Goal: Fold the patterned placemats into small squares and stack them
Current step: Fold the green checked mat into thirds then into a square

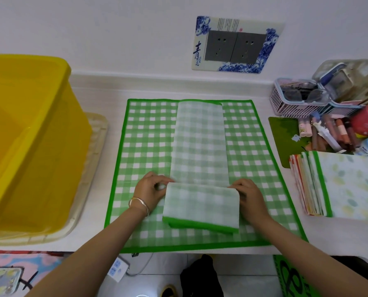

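A green-checked placemat (200, 138), folded into a long narrow strip, lies lengthwise on a flat green-checked placemat (148, 133). The strip's near end is turned over into a flap (200, 207) with a green border toward me. My left hand (149, 190) pinches the flap's left corner at the fold. My right hand (250, 198) grips its right corner at the fold. A stack of folded placemats (342, 185) with a pale leaf pattern on top stands at the right.
A big yellow plastic tub (26, 146) on a beige tray (88, 179) fills the left. At the back right stand a pink basket (294, 99), cosmetics (333, 133) and a green mat (286, 136). A power strip (117, 267) lies on the floor below the table edge.
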### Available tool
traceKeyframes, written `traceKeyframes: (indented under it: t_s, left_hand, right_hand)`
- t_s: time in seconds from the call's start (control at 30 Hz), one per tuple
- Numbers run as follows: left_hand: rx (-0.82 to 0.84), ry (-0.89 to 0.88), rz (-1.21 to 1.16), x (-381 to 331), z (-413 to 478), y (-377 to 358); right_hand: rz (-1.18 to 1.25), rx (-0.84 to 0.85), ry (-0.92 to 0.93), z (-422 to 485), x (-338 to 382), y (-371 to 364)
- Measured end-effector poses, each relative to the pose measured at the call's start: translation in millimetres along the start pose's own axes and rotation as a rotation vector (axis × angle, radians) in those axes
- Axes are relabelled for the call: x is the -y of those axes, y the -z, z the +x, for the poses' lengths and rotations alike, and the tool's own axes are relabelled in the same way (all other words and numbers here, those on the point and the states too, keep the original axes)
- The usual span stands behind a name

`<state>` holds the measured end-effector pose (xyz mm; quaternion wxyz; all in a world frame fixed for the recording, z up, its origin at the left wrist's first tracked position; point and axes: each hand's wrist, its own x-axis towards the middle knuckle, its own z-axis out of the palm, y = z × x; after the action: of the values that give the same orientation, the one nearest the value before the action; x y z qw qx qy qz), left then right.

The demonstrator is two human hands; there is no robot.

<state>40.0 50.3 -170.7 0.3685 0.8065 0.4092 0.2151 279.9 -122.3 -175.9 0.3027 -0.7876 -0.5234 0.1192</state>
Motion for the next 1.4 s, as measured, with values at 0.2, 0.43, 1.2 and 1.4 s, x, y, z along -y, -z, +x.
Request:
traceKeyframes:
  t_s: [0.2,0.43,1.2,1.4]
  left_hand:
    - [-0.011,0.147,0.015,-13.4,10.4,-4.0]
    - [-0.009,0.293,-0.032,-18.1,19.9,-9.2]
    - [0.323,-0.152,0.641,-32.0,19.9,-52.7]
    - [0.306,-0.131,0.634,-31.7,19.1,-54.7]
  right_hand:
    - [0.075,-0.098,-0.306,9.5,16.2,-10.2]
    - [-0.02,-0.125,-0.395,13.4,24.1,-16.3]
    - [-0.158,-0.086,-0.261,20.8,46.8,-31.5]
    - [-0.348,0.059,-0.192,22.2,51.4,-51.1]
